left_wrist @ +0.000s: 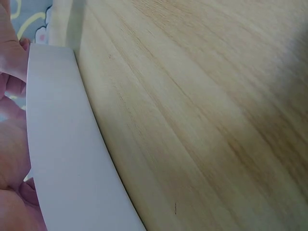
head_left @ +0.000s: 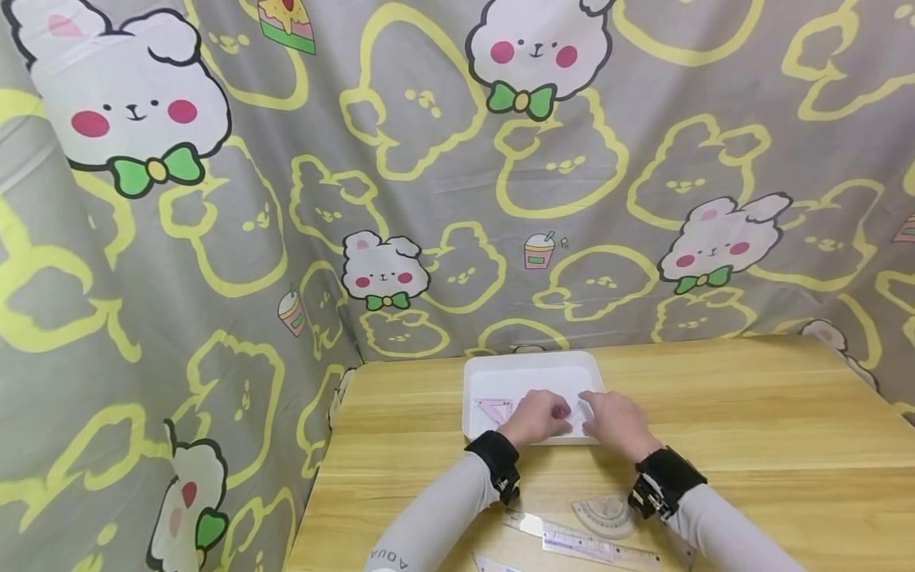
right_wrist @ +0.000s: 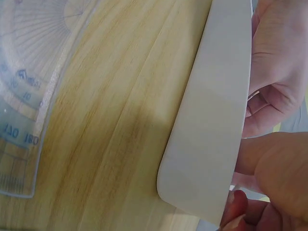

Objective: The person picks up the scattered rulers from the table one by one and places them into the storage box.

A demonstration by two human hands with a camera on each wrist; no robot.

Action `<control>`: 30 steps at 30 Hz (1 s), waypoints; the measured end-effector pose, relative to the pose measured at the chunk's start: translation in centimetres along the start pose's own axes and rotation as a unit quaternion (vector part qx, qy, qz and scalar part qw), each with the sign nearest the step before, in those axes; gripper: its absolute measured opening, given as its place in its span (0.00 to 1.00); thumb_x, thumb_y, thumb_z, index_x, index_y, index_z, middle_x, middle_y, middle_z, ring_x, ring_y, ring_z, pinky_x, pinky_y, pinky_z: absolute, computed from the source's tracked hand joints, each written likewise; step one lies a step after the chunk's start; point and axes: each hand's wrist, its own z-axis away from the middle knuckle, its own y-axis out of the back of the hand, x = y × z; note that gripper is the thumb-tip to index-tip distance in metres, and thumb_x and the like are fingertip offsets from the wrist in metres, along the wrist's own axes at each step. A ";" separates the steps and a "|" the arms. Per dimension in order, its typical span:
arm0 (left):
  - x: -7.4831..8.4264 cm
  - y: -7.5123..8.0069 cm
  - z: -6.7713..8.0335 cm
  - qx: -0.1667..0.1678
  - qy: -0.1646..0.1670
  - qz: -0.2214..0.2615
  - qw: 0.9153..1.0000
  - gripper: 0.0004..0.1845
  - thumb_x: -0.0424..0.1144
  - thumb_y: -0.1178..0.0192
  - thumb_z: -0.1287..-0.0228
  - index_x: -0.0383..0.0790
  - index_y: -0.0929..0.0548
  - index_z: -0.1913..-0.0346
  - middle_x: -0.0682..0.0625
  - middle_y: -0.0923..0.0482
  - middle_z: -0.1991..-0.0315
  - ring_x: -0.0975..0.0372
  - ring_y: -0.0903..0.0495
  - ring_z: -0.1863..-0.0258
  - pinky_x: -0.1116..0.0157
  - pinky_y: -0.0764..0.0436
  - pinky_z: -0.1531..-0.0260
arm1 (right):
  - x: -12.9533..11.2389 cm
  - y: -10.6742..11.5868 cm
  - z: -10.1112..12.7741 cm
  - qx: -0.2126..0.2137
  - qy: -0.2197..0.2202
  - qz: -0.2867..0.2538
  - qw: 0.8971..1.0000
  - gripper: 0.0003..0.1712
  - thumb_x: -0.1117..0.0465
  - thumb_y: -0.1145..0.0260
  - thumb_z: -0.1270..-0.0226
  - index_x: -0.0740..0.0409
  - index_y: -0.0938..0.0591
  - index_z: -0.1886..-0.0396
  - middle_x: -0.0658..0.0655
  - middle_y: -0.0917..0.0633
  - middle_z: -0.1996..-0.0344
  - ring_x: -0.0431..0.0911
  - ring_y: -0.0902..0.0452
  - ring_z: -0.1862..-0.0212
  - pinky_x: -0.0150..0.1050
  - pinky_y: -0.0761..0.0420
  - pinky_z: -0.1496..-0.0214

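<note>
A white tray (head_left: 532,373) lies on the wooden table (head_left: 750,429), and both hands reach over its near rim. My left hand (head_left: 546,415) has curled fingers that pinch a small clear plastic piece (head_left: 581,415) lying inside the tray. My right hand (head_left: 596,413) meets it from the right, fingers curled on the same piece. A pink set square (head_left: 496,409) lies flat in the tray's left part, just left of my left hand. In the wrist views the tray rim (left_wrist: 62,144) (right_wrist: 211,120) hides most of each hand (left_wrist: 9,57) (right_wrist: 274,168).
A clear protractor (head_left: 604,515) (right_wrist: 24,96) and a long clear ruler (head_left: 586,544) lie on the table between my forearms, near the front edge. A bunny-print cloth (head_left: 429,199) hangs behind and to the left of the table.
</note>
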 end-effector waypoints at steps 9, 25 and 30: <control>0.0 -0.2 0.1 0.000 0.014 -0.001 1.000 0.16 0.43 0.21 0.41 0.43 0.09 0.52 0.55 0.12 0.68 0.71 0.20 0.70 0.77 0.26 0.63 | 0.4 0.0 -0.2 -0.012 0.010 0.021 1.000 0.15 0.65 0.24 0.48 0.61 0.11 0.57 0.61 0.12 0.69 0.53 0.19 0.70 0.48 0.22 0.75; -0.1 0.3 0.3 0.003 0.057 -0.019 0.998 0.07 0.35 0.31 0.33 0.39 0.20 0.64 0.52 0.22 0.71 0.62 0.24 0.69 0.70 0.27 0.67 | 0.1 0.1 -0.2 -0.027 0.036 0.041 0.998 0.19 0.64 0.22 0.46 0.60 0.10 0.52 0.62 0.11 0.66 0.53 0.18 0.69 0.45 0.21 0.74; -0.2 0.1 0.0 0.009 0.082 -0.031 0.996 0.08 0.36 0.31 0.32 0.40 0.21 0.66 0.54 0.26 0.73 0.61 0.26 0.70 0.69 0.28 0.68 | -0.2 0.2 -0.5 -0.037 0.037 0.039 0.998 0.12 0.62 0.20 0.44 0.59 0.10 0.60 0.59 0.10 0.67 0.50 0.20 0.71 0.44 0.23 0.75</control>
